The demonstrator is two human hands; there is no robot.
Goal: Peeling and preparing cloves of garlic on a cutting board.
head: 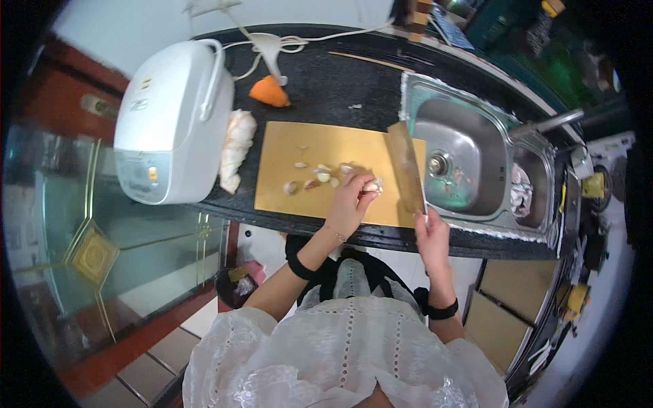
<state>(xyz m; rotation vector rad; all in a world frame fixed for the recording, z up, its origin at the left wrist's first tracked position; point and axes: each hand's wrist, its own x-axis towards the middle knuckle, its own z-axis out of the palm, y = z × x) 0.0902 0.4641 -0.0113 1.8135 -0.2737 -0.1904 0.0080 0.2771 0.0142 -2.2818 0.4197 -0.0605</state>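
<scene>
My left hand [352,200] pinches garlic [374,186] in its fingertips, low over the right half of a yellow cutting board [275,137]. Several loose garlic cloves [290,187] lie on the board to the left of that hand, some in their skins and some pale and bare. My right hand [433,235] grips the handle of a cleaver [406,166]. Its broad blade points away from me, over the board's right edge beside the sink. Whether the blade touches the board, I cannot tell.
A white rice cooker [168,122] stands at the left, with a pale, crumpled item [238,148] beside it. An orange piece of vegetable [269,92] lies behind the board, near a white cable [301,46]. At the right is a steel double sink [464,153] with a faucet [551,125].
</scene>
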